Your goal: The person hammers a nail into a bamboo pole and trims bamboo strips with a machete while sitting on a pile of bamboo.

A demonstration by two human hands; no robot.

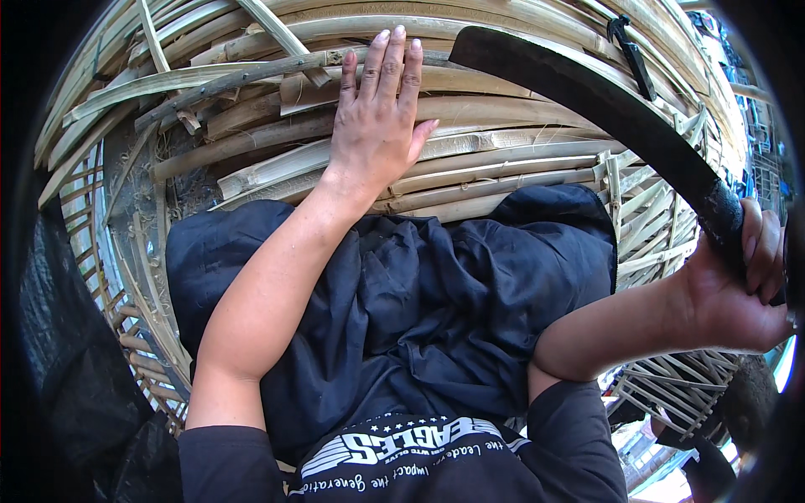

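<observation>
The left hand (376, 117) lay flat, palm down, on a stack of split bamboo strips (470, 151), its fingers spread and straight, gripping nothing; the fingertips reached the upper edge of the stack, where a darker, rougher pole (226, 80) crossed at a slant. The right hand (742, 281) was clenched around the handle of a long, dark, curved blade (604, 101), fingers wrapped tight over the grip near the right rim of the view; the blade arched up and leftward, its blunt tip ending just beside the left hand's fingertips, apart from them by a narrow gap. The blade's edge hung over the strips and whether it touched them could not be told. Dark cloth (402, 285) covered the person's lap below the stack, its upper edge overlapping the nearest strips. On the left, a woven bamboo lattice (109, 277) curved downward along the cloth; a similar lattice (671, 386) showed under the right forearm. A small black clip-like tool (631, 52) lay on the strips beyond the blade. Open room lay between the two forearms, over the cloth; the strips crowded the space above.
</observation>
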